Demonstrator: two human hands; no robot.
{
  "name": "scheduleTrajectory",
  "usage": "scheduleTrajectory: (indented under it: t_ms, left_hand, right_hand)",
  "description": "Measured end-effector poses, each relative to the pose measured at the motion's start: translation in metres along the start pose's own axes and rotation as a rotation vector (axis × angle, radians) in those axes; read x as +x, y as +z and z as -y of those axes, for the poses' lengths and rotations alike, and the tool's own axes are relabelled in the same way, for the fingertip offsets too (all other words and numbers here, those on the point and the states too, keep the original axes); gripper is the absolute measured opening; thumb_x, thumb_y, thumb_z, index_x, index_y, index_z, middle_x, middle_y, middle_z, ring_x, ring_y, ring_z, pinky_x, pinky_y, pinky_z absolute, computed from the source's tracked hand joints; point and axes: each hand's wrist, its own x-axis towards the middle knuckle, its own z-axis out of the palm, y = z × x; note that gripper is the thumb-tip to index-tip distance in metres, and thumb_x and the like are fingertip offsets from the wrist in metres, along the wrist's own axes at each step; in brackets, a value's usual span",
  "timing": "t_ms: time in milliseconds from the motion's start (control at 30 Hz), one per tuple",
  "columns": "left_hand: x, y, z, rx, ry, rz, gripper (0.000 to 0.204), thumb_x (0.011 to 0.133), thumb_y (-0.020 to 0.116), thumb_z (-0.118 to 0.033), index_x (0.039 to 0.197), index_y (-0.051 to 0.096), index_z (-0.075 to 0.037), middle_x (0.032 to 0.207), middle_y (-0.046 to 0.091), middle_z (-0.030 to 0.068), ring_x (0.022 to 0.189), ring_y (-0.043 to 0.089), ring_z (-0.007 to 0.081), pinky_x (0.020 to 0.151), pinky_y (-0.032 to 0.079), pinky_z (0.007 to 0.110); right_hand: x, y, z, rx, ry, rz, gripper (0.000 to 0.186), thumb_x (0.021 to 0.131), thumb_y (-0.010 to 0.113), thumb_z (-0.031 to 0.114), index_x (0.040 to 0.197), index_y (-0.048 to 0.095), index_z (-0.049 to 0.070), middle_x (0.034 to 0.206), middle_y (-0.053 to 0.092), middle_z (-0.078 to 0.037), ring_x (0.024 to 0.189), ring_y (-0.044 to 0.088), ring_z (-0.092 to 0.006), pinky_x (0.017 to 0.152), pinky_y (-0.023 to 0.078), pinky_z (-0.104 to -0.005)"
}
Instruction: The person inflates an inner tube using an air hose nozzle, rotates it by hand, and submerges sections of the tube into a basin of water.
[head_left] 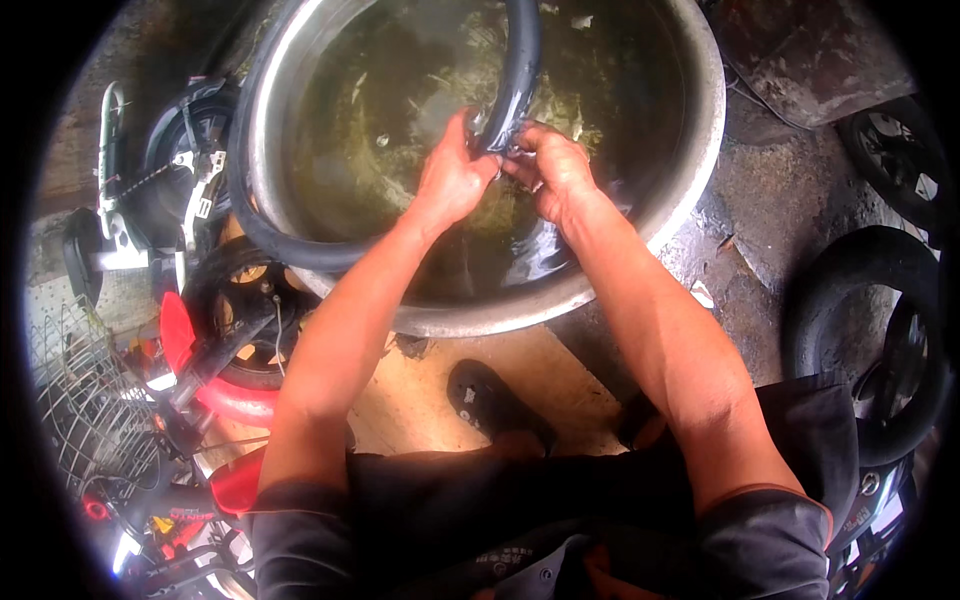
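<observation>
A wet black inner tube (521, 62) comes down from the top of the view over a wide metal basin (708, 110) of murky greenish water. Another stretch of it loops around the basin's left rim and passes behind my left forearm. My left hand (452, 182) closes on the tube from the left, thumb up along its side. From the right, my right hand (556, 168) pinches the same part, its fingers curled close to the left fingertips. Both hands are above the water, and the fingertips partly hide the tube's lower part.
To the left stand a white-framed wheeled vehicle (122, 250), a wire basket (90, 410) and a red-trimmed wheel (240, 400). Black tyres (815, 300) lie at the right on the dark, wet floor. My shoe (482, 395) is on a tan board below the basin.
</observation>
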Motion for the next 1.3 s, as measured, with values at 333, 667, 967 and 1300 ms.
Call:
scheduleTrajectory:
  t_ms: [333,667,967,1300]
  left_hand:
    - [0.002,0.002,0.004,0.059,-0.005,-0.012,0.071,0.086,0.064,-0.001,0.149,0.031,0.002,0.108,0.061,0.0139,0.096,0.064,0.0183,0.083,0.051,0.031]
    - [0.002,0.002,0.002,-0.043,-0.022,0.007,0.071,0.087,0.063,0.001,0.15,0.03,0.002,0.11,0.061,0.0138,0.098,0.063,0.0184,0.083,0.051,0.031]
    - [-0.001,0.002,-0.001,-0.071,-0.021,0.02,0.072,0.087,0.064,0.001,0.15,0.029,0.001,0.112,0.06,0.0148,0.1,0.063,0.0189,0.084,0.051,0.031]
    - [0.0,0.004,0.004,0.069,-0.013,0.019,0.072,0.087,0.064,-0.001,0.15,0.029,0.001,0.109,0.06,0.0135,0.096,0.063,0.0186,0.082,0.05,0.031]
  right_hand:
    - [-0.005,0.003,0.001,-0.005,-0.001,-0.014,0.026,0.089,0.061,0.003,0.114,0.066,-0.001,0.099,0.066,-0.009,0.081,0.061,-0.0176,0.072,0.058,-0.0311]
    - [-0.001,0.004,0.001,-0.001,0.002,-0.032,0.021,0.091,0.067,0.013,0.107,0.066,0.0,0.095,0.064,-0.008,0.08,0.061,-0.0172,0.068,0.057,-0.031]
    - [-0.005,0.007,0.006,0.015,0.022,-0.076,0.029,0.093,0.07,0.024,0.108,0.065,0.0,0.097,0.063,-0.008,0.081,0.06,-0.0179,0.065,0.054,-0.0322]
    - [-0.003,0.004,-0.006,-0.623,-0.758,-0.231,0.029,0.081,0.067,0.005,0.11,0.064,0.002,0.107,0.063,-0.012,0.093,0.063,-0.0249,0.085,0.051,-0.0335]
